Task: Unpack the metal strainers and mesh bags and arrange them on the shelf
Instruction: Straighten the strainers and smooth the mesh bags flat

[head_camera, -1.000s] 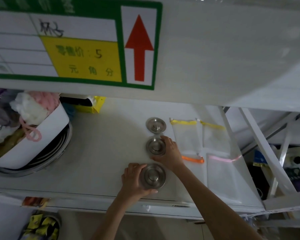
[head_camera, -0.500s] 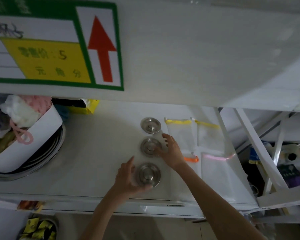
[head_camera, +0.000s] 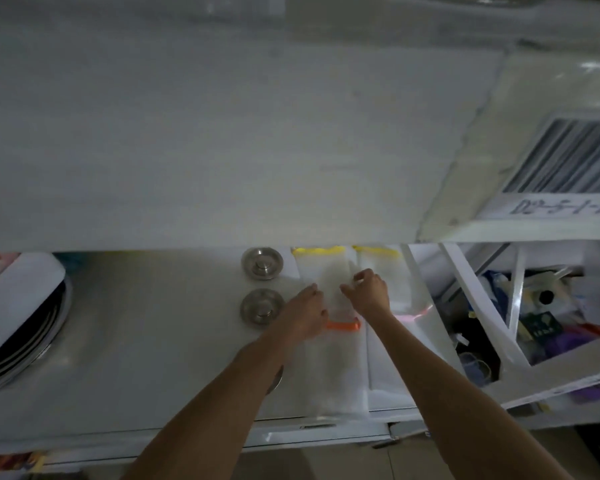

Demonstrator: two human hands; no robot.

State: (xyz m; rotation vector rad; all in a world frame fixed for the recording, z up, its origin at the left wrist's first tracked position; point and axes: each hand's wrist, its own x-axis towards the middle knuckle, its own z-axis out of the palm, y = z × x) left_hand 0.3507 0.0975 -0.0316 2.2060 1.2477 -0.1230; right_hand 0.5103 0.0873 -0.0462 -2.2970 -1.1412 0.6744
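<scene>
Mesh bags lie flat on the shelf, right of the strainers. Your two hands rest on the rear left bag, the one with a yellow top edge. The left hand lies palm down on that bag's left edge, its fingers extended and close together, clamped on nothing. The right hand sits on the bag's right edge with its fingers curled and thumb and forefinger brought near each other; whether they pinch the mesh cannot be told.

A second yellow-edged bag lies just beside, to the right. In front, an orange-edged bag and a pink-edged bag lie side by side, overlapping the rear pair.

Two strainers lie in a line left of the bags, the nearer one just beside your left hand. A third metal rim shows under your left forearm. A white tub on stacked dark rings stands well apart at the shelf's left end. An upper shelf's underside fills the top of the view, with a barcode label at right.
</scene>
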